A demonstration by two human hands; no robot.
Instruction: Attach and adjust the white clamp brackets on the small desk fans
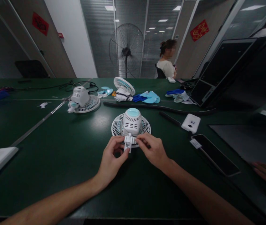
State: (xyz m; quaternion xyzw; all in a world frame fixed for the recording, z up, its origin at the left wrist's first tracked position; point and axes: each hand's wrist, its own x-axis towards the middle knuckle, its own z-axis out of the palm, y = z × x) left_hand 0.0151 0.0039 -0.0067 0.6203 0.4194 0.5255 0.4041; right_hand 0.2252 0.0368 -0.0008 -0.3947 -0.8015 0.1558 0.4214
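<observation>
Both hands, left (pixel 110 157) and right (pixel 152 149), pinch the fan's bracket (pixel 129 142); bare green table (pixel 60 140) lies leftward.

Near the bench's front edge, the left hand (pixel 111 157) and right hand (pixel 153 150) pinch the white bracket (pixel 128 142) of a face-down small fan (pixel 131 124), fingertips closed on it.

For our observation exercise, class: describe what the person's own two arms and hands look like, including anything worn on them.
Both forearms are bare as far as the picture shows: no sleeves in view. The left hand and the right hand wear no gloves, and no rings, watch or bracelet are visible. No markings show on either arm.
</observation>
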